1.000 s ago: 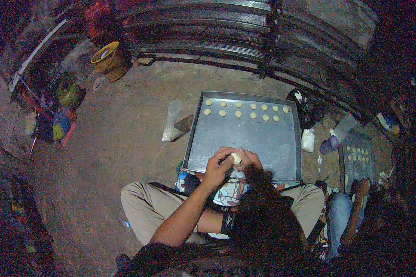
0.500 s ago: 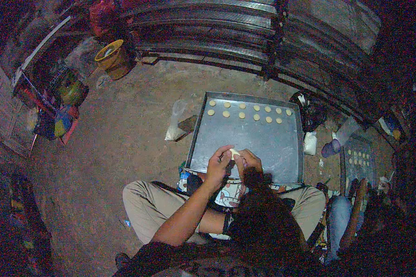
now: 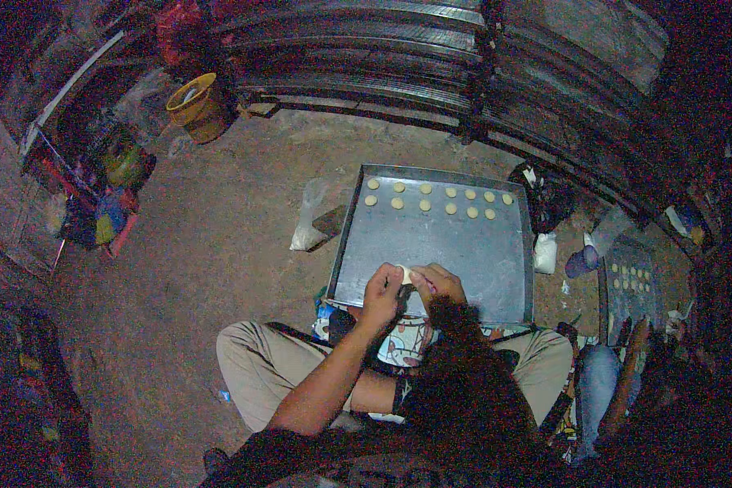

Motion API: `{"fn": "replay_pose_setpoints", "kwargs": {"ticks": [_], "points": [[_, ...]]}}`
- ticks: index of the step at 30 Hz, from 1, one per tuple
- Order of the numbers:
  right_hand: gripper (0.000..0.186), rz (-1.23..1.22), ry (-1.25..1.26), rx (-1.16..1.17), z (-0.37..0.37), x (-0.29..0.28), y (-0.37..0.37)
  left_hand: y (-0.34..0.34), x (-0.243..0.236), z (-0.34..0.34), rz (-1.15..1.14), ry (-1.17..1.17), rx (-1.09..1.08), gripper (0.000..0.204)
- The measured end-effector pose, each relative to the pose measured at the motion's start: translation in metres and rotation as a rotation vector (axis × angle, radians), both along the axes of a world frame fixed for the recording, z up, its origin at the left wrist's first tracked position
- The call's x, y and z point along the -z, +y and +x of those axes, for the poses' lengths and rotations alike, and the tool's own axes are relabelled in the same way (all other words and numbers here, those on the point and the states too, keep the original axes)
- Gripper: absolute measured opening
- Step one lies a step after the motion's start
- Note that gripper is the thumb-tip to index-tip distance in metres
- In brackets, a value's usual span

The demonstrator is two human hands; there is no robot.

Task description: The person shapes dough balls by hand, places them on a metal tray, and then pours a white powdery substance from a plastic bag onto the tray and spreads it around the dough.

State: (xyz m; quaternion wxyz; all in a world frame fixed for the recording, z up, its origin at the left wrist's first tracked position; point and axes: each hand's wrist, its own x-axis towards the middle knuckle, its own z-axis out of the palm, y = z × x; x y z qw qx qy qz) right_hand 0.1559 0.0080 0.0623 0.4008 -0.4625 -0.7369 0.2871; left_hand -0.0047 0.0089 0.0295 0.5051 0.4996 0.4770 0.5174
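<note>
My left hand [image 3: 383, 289] and my right hand [image 3: 436, 286] meet over the near edge of a large metal tray [image 3: 431, 244], fingers curled around a small piece of pale dough [image 3: 407, 275] that both are gripping. Small flat yellowish dough rounds [image 3: 424, 189] lie in two rows along the tray's far part. Beneath my hands, between my crossed legs, sits a patterned object [image 3: 400, 346], partly hidden by my arms.
A co-worker's arm [image 3: 625, 378] and second tray [image 3: 633, 297] are at right. Plastic bags [image 3: 307, 236] and a white pack [image 3: 545, 254] flank my tray. A yellow bucket [image 3: 206, 118] and assorted clutter [image 3: 110, 215] stand back left; metal racks [image 3: 350, 32] line the back.
Both hands stay on the dough while their fingers shift around it; my left fingers curl lower and the dough sits slightly further left. The view has shifted slightly.
</note>
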Motion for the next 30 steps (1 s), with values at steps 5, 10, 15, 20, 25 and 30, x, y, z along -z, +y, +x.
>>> {"fn": "replay_pose_setpoints", "kwargs": {"ticks": [5, 10, 15, 20, 25, 30], "points": [[0.035, -0.073, 0.215, -0.07, 0.005, -0.025, -0.003, -0.01, -0.02, 0.006, -0.267, -0.445, 0.144, 0.029], [0.041, 0.074, 0.237, -0.194, 0.015, -0.01, 0.006, -0.007, -0.002, -0.004, -0.311, -0.485, 0.33, 0.04], [0.034, 0.143, 0.001, -0.137, 0.008, -0.013, -0.005, -0.011, -0.001, -0.002, -0.392, -0.495, 0.376, 0.056], [0.023, 0.159, -0.176, -0.073, 0.01, -0.009, -0.006, -0.003, -0.004, -0.015, -0.503, -0.661, 0.61, 0.046], [0.022, 0.231, 0.036, -0.006, 0.013, -0.005, 0.004, -0.001, -0.01, -0.013, -0.447, -0.529, 0.529, 0.039], [0.03, 0.15, 0.035, 0.108, -0.002, -0.016, -0.004, 0.002, -0.006, -0.004, -0.422, -0.441, 0.233, 0.031]]}}
